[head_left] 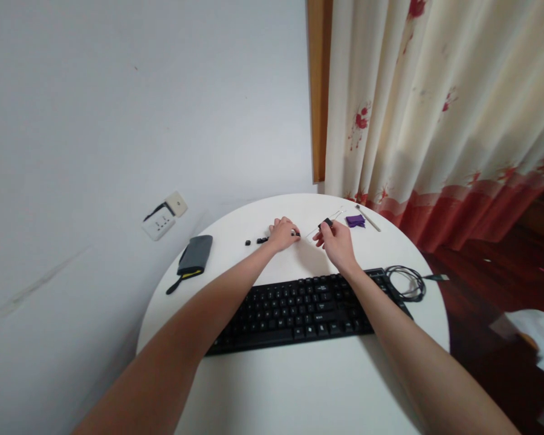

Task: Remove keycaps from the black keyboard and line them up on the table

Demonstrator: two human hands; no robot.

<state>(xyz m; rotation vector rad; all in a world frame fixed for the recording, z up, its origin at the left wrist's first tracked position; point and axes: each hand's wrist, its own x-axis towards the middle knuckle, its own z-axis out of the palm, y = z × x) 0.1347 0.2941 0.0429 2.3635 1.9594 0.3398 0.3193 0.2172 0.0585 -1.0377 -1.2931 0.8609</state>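
Note:
My right hand (338,240) is closed around the black handle of a wire keycap puller (325,223), whose thin wires stick out on both sides over the white table. To its left, my left hand (283,234) rests low at the tabletop with thumb and forefinger at a small black keycap (295,233). Loose black keycaps (248,243) lie in a row left of that hand, partly hidden by it. Nearer to me, a black keyboard (299,308) lies under both forearms, which cover parts of it.
A coiled black USB cable (420,289) sits at the keyboard's right end. Behind my right hand are a folded purple cloth (355,221) and a slim brush (368,218). A grey pouch (196,254) lies at the table's left edge, near the wall. A curtain (417,121) hangs behind.

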